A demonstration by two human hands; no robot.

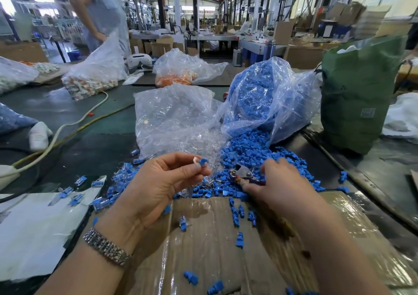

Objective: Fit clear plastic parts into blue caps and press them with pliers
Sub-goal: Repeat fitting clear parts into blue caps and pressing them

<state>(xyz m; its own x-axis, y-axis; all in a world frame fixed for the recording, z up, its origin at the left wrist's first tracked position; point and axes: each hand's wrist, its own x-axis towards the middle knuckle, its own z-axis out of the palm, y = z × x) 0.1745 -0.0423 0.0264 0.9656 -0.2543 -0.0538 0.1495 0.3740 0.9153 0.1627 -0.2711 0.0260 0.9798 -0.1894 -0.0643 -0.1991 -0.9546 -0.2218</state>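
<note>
- Factory hall with fans, boxes, benches behind.
- Dark counter point(95, 150) carries cardboard point(226, 245), bags, spilled caps point(248, 150).
- Left hand point(158, 181) pinches cap point(203, 161) and clear part point(195, 161).
- Right hand point(278, 181) grips pliers point(242, 174) over the pile.

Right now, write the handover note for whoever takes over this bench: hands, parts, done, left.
Left hand: raised, pinching a clear plastic part and a blue cap together at the fingertips; whether they are fully seated cannot be told.
Right hand: low over the blue caps pile, gripping the pliers; their head points left.
Stock: clear parts in the clear bag; caps spill from the blue-filled bag.
Done: what look like finished pieces lie to the left.
Left: press the held pair with the pliers, then carry on through the stock.
</note>
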